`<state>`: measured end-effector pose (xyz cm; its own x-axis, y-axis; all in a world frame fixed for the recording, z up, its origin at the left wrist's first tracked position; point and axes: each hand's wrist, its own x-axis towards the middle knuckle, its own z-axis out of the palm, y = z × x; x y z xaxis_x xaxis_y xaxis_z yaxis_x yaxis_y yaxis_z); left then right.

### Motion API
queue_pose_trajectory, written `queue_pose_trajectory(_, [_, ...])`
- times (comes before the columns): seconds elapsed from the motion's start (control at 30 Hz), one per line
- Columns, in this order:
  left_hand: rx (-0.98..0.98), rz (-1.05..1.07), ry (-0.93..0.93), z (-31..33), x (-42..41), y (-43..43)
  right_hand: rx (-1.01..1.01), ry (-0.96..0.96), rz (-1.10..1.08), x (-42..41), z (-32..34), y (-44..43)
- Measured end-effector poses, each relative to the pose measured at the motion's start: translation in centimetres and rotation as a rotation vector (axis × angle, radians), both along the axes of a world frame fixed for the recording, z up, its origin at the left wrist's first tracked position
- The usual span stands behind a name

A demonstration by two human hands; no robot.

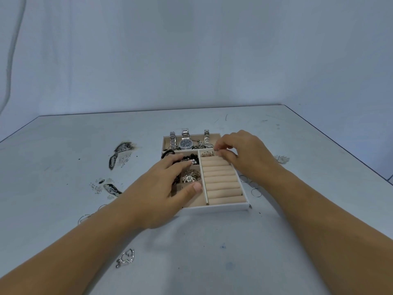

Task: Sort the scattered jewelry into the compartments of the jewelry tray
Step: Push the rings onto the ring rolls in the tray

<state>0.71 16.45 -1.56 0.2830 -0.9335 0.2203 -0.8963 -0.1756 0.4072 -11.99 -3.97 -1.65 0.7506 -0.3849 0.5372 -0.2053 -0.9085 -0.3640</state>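
Beige soft rolls [221,182] fill the right side of the jewelry tray [223,207], which sits in the middle of the table [212,252]. The right hand [244,155] pinches a small ring [216,150] between thumb and fingertip. It holds the ring at the far end of the rolls, next to other rings [205,154] tucked in there. The left hand [161,188] lies flat on the tray's left side with straight fingers and holds nothing. It seems to keep the tray from sliding.

The small ring looks tiny, hard and very light. It is smooth metal, so it could slip and roll away. I think it is best held by its edge, so the band can push down into a gap between two rolls. The rolls look squishy and should hug it.

More thin rings [254,188] lie on the table just beside the tray's right edge. A sparkly heart piece [125,257] lies near the table's front edge, on the left.
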Motion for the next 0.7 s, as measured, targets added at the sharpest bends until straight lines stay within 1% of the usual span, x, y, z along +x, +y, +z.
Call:
queue_pose_trajectory(0.3, [0.005, 0.002, 0.01, -0.2, 0.2, 0.0, -0.028, 0.242, -0.037, -0.1, 1.1, -0.3])
queue_pose_trajectory(0.4, [0.005, 0.0, 0.004, -0.3, 0.3, 0.0, 0.015, 0.265, -0.036, -1.6, 1.7, -0.5])
queue_pose_trajectory(0.53, [0.01, 0.0, -0.006, -0.2, 0.4, -0.1, 0.12, 0.213, -0.126, -4.4, 3.6, -1.6])
queue_pose_trajectory(0.63, [0.029, 0.0, -0.032, 0.0, 0.4, -0.2, 0.149, 0.334, -0.199, -6.5, 4.6, -2.4])
queue_pose_trajectory(0.7, [0.027, 0.001, -0.077, 0.2, 0.3, -0.3, 0.123, 0.41, -0.226, -7.9, 4.5, -2.6])
